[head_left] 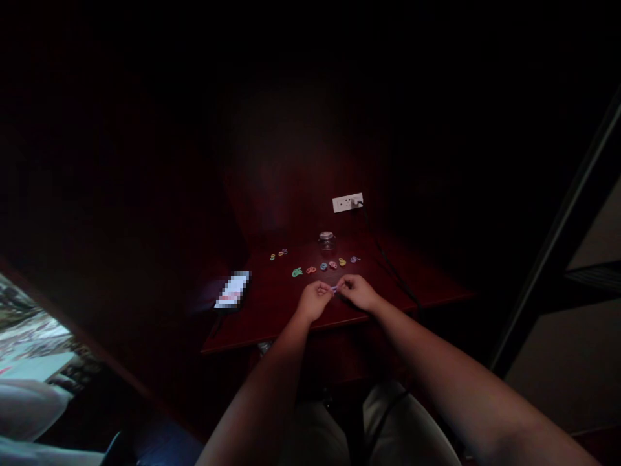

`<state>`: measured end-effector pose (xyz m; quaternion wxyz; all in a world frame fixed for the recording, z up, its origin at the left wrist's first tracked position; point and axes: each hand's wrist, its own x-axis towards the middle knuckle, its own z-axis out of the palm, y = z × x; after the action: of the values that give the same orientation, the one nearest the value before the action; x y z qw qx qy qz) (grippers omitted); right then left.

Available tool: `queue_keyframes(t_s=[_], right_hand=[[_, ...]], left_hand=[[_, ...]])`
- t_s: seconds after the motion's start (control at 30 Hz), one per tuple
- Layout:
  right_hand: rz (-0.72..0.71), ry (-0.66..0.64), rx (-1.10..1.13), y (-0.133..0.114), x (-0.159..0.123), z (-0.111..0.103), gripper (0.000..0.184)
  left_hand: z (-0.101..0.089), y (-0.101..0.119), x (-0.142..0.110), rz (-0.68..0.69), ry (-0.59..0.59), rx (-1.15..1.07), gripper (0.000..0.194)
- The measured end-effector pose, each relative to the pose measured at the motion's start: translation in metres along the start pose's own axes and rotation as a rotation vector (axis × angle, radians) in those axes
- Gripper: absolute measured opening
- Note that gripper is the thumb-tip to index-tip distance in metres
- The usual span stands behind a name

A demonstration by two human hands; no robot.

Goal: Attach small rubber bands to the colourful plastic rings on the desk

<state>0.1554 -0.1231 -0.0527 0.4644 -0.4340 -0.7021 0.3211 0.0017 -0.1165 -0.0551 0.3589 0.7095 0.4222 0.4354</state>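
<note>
One lilac band [334, 289] is pinched from both sides by the fingertips of the left hand [314, 300] and the right hand [359, 292], brought close together over the near part of the desk [252, 323]; whether it is stretched cannot be told. If it is pulled too hard, or if one pinch is loosened first, the band could be flicked across the desk or over its near edge. Just beyond the hands, a row is laid out: green bands [297, 272], orange bands [311, 270], blue bands [323, 266], pink bands [332, 265], yellow bands [342, 262] and purple bands [355, 259]. Because the blue and pink are set so closely, they could be mixed by a brush of the knuckles. The jar [326, 243], behind the row, could be tipped by a careless reach. The cable [380, 250] could be snagged by the right forearm, and similar shades could be confused in such dim light.
</note>
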Motion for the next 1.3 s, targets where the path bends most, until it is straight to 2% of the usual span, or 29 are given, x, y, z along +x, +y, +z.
queue_keyframes(t_s=[0.27, 0.43, 0.57, 0.7, 0.97, 1.13, 1.3], right_hand=[[0.048, 0.008, 0.149, 0.0046, 0.0034, 0.0043, 0.009], [0.051, 0.039, 0.242, 0.0014, 0.0024, 0.0025, 0.006], [-0.015, -0.030, 0.261, 0.0003, 0.0015, 0.0012, 0.021], [-0.009, -0.084, 0.253, 0.0015, 0.0011, 0.0004, 0.030], [0.018, -0.036, 0.205, -0.0019, -0.0001, -0.0022, 0.019], [0.043, -0.013, 0.221, -0.0009, 0.0002, -0.0012, 0.015], [0.039, 0.017, 0.224, 0.0005, 0.0009, -0.0003, 0.011]], left_hand=[[-0.0020, 0.0042, -0.0003, 0.009, -0.033, 0.031, 0.013], [-0.0017, 0.0050, -0.0011, 0.010, -0.012, 0.025, 0.013], [-0.0024, 0.0013, 0.0002, 0.039, -0.032, 0.021, 0.014], [-0.0029, -0.0032, 0.0028, 0.036, -0.045, 0.012, 0.016], [-0.0018, -0.0035, 0.0020, 0.045, -0.024, -0.007, 0.014], [-0.0007, -0.0020, 0.0010, 0.044, -0.040, -0.044, 0.014], [0.0002, -0.0022, -0.0002, 0.002, -0.084, -0.119, 0.022]])
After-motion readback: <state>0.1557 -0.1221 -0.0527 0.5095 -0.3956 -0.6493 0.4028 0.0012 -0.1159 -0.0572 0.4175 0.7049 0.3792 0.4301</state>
